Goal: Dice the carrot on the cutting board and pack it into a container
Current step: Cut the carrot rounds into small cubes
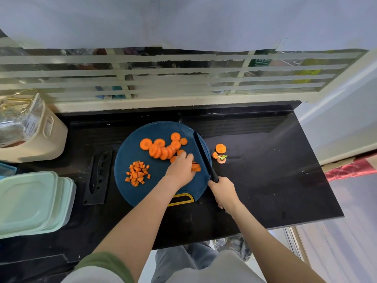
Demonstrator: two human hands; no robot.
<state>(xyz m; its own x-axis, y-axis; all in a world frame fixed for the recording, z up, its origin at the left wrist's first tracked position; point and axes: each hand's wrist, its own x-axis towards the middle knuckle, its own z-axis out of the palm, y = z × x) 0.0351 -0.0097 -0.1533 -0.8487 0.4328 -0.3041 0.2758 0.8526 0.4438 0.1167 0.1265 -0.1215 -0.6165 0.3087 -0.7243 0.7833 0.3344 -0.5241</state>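
Carrot rounds [163,149] lie fanned across the middle of the blue cutting board [126,152], with diced cubes [137,173] heaped at its near-left. Left hand [180,169] is at the row's near-right end, fingers curled down onto a small stack of cut pieces [196,168], holding it to the board. Right hand [223,192] grips the black knife [204,156] by the handle, blade just right of that stack; green containers [30,201] sit well left.

The carrot slices [161,149] and dice [137,173] are showing orange. The cutting board [130,148] is presenting dark blue, handle edged yellow. The knife [204,156] and tabletop [265,180] are reading black. The containers [30,201] are showing pale mint.
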